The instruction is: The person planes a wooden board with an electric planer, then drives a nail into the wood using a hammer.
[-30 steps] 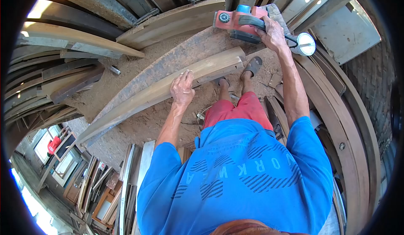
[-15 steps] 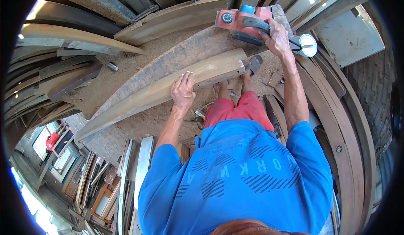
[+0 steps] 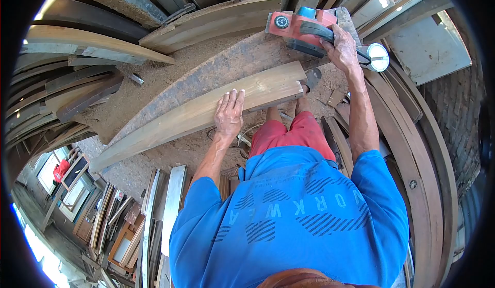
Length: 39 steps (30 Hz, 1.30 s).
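A long wooden plank [image 3: 180,114] lies on a sawdust-covered curved board [image 3: 216,66]. My left hand [image 3: 229,114] rests on the plank toward its right end, fingers extended and slightly apart. At the upper right, my right hand [image 3: 342,48] is wrapped round the black handle of a red electric planer [image 3: 304,29] with a blue top part. The planer sits at the far right end of the curved board, apart from the plank. Beside my right wrist is a white round container [image 3: 377,57].
Curved timbers [image 3: 412,159] stand along the right. More boards [image 3: 77,89] are stacked at the left, and wood pieces [image 3: 149,226] lean at the lower left. A person in red [image 3: 61,170] is far off at the left. A sandal [image 3: 312,79] shows past the plank's end.
The plank has tipped so that more of its broad face shows, and its right end has shifted slightly right. My left hand's fingers have straightened on it. The planer remains in my right hand.
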{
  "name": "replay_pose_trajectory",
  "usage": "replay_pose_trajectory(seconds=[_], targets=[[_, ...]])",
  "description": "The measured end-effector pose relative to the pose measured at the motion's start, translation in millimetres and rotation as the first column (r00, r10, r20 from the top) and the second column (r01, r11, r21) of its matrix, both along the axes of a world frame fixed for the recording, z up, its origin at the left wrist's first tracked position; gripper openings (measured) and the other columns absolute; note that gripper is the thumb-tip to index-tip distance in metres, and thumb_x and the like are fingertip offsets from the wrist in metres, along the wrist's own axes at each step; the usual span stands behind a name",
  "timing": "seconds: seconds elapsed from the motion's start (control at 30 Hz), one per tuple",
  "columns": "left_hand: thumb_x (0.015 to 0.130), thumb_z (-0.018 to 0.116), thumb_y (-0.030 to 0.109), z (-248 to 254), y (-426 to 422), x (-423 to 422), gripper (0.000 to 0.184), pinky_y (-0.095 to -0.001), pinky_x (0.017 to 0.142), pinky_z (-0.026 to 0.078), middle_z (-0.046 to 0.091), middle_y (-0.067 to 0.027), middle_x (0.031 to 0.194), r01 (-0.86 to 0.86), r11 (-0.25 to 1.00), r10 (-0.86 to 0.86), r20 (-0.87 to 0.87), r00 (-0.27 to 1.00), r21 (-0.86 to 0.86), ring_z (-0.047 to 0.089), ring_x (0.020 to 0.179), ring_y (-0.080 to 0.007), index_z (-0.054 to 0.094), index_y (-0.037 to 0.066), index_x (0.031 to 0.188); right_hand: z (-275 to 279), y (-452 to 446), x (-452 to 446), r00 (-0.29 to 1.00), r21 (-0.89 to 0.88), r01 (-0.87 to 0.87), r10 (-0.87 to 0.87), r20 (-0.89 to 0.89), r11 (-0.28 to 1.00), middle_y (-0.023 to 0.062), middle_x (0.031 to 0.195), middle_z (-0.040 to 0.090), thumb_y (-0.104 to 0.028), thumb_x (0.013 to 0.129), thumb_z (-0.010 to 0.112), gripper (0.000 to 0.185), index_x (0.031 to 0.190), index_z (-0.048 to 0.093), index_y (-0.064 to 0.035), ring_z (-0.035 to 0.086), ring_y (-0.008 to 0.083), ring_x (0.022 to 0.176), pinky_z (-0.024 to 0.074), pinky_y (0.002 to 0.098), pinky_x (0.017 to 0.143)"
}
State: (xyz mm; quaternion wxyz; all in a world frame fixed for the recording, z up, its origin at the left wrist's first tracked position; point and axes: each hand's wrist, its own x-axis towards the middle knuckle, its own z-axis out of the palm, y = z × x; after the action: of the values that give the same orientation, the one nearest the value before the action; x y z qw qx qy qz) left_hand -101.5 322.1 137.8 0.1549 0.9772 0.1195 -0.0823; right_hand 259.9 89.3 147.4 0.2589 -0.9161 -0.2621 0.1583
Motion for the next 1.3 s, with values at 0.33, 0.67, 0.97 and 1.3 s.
replay_pose_trajectory(seconds=[0.33,0.67,0.97,1.3], targets=[[0.078,0.067,-0.007,-12.5,-12.3,-11.6,0.078,-0.0528,0.118,0.042,0.054,-0.0215,0.15,0.011,1.0,-0.011,-0.022,1.0,0.015,0.052,0.139,-0.0426,0.052,0.014,0.152,-1.4,-0.7,1.1,1.0,-0.03,-0.013,0.013,-0.003,0.999,0.0222,0.103,0.071,-0.019,0.086,0.078,0.034,0.114,0.066,-0.0042,0.067,0.0441,0.1,0.0509,0.0523,0.088],[0.083,0.066,-0.003,-23.2,-21.1,-19.5,0.072,-0.0527,0.118,0.041,0.055,-0.0197,0.151,-0.032,0.999,0.031,0.021,0.999,0.035,0.052,0.139,-0.0412,0.054,0.017,0.151,1.5,1.5,-0.2,1.0,-0.023,0.006,-0.006,-0.003,1.0,0.0208,0.103,0.072,-0.021,0.086,0.078,0.033,0.113,0.066,-0.005,0.067,0.0425,0.101,0.0505,0.0521,0.088],[0.082,0.067,-0.004,-23.9,-26.1,-20.6,0.073,-0.0518,0.119,0.04,0.056,-0.0176,0.151,-0.064,0.997,0.064,0.021,0.998,0.033,0.052,0.139,-0.0399,0.055,0.017,0.151,-1.1,0.6,0.2,1.0,-0.016,-0.003,0.003,-0.003,1.0,0.0203,0.103,0.072,-0.021,0.087,0.078,0.033,0.113,0.066,-0.0054,0.067,0.0427,0.101,0.0507,0.0519,0.087],[0.08,0.066,-0.005,-25.0,-25.2,-20.9,0.078,-0.0521,0.12,0.039,0.053,-0.0178,0.154,-0.059,0.998,0.059,0.006,0.998,0.025,0.05,0.142,-0.0398,0.052,0.018,0.153,-1.6,0.7,0.7,1.0,-0.03,0.003,-0.003,0.008,1.0,0.0201,0.101,0.072,-0.021,0.087,0.077,0.032,0.112,0.067,-0.0061,0.068,0.0418,0.1,0.051,0.0516,0.087]])
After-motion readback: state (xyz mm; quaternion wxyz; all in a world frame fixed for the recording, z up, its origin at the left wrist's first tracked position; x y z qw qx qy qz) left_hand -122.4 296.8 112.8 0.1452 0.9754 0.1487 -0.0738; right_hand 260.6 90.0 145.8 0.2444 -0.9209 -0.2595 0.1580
